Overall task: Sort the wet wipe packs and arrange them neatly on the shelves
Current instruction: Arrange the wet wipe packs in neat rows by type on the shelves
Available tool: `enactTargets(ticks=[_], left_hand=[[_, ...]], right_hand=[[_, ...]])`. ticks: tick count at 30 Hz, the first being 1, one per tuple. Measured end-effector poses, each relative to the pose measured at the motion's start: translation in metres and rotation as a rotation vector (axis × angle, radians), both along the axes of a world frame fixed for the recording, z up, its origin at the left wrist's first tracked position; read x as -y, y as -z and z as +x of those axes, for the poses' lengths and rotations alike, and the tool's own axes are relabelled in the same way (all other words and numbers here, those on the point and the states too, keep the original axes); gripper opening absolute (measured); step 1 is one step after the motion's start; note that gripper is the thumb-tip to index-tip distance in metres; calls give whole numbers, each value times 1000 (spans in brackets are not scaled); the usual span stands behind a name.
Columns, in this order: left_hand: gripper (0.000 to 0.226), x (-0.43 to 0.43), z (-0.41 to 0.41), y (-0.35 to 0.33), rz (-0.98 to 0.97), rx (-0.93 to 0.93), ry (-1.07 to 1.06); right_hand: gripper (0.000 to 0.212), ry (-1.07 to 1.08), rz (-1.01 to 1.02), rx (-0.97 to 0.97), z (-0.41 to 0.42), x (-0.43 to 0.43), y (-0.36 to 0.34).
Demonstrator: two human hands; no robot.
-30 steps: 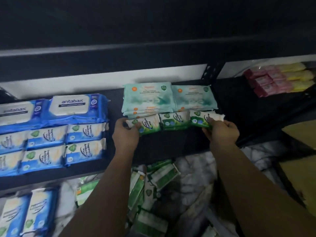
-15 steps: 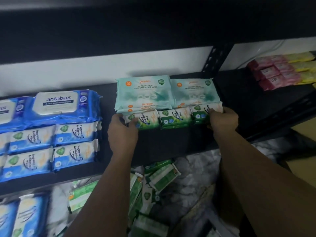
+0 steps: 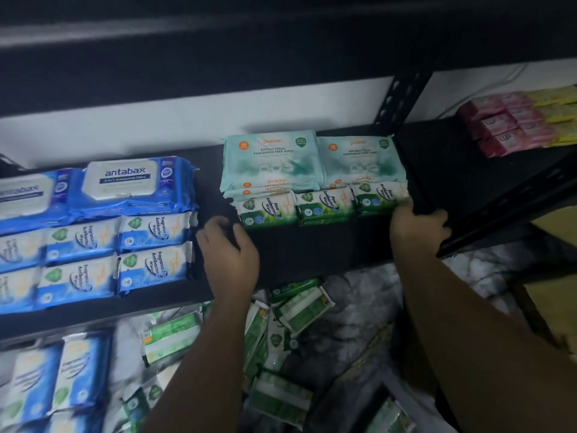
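Antabax packs [image 3: 125, 182], blue w/ white flip lids, lie flat at far left, at back of black shelf [image 3: 312, 254]. In front of them: two rows of small blue Fragrance Free packs [image 3: 153, 232], pale centres, labels sideways. Left hand [image 3: 231, 254] is over shelf betw. blue and green groups, fingers apart, loosely bent, gripping nothing; thumb tip just beside leftmost green pack. Teal guardian packs [image 3: 271, 160] sit in two stacks side by side at shelf back. Touching their front edge: row of three green Pine packs [image 3: 324, 204], white tops, green bottoms. Below shelf, loose green packs [image 3: 299, 307] lie jumbled. Right hand [image 3: 418, 226] is against row's right end, fingers bent together, tips hidden, so can't tell if gripping. Far right, next bay: pink packs [image 3: 499, 129], then yellow packs [image 3: 559, 110].
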State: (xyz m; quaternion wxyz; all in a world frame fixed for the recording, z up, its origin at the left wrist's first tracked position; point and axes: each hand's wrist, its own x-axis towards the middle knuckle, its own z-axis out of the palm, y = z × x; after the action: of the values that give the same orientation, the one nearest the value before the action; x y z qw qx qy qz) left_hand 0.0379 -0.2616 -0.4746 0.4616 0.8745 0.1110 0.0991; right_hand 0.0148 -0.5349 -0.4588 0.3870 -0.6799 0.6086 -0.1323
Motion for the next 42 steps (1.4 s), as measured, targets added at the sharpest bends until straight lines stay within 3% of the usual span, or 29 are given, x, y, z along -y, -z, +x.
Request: enactTargets(ticks=[3,6,8,11,15,22,25,28,31,38,42], left_hand=[[12,-21,-39,12,-1,1,146],[20,-43,-79,18,69,-69,179],[20,-63,-105,27,117,-141,173],[23,-98,-135,35,184,-263,171],[45,-143,-171,37,288,-443,192],[92,-182,-229,35,345,-645,50],[76,-193,-235,44,380,-647,43],[63,-202,-228,43,289,-611,-41],[67,-210,-222,55,213,-693,-112],[70,-206,-223,72,232,-744,-122],[64,-212,-215,80,162,-803,-129]], right_hand=[[48,-7,-107,-14,-32,-30,-2],[26,-323,-102,-120,-75,-60,-14],[10,-472,16,-44,-100,-84,-8],[18,-631,82,-89,-132,-125,19],[21,-728,266,-71,-177,-166,35],[48,-981,267,-314,-222,-205,53],[54,-1079,46,-357,-236,-220,61],[67,-1169,-12,-504,-241,-232,58],[69,-1241,-76,-546,-236,-241,60],[71,-1284,-266,-658,-224,-253,75],[69,-1282,-236,-670,-214,-249,74]])
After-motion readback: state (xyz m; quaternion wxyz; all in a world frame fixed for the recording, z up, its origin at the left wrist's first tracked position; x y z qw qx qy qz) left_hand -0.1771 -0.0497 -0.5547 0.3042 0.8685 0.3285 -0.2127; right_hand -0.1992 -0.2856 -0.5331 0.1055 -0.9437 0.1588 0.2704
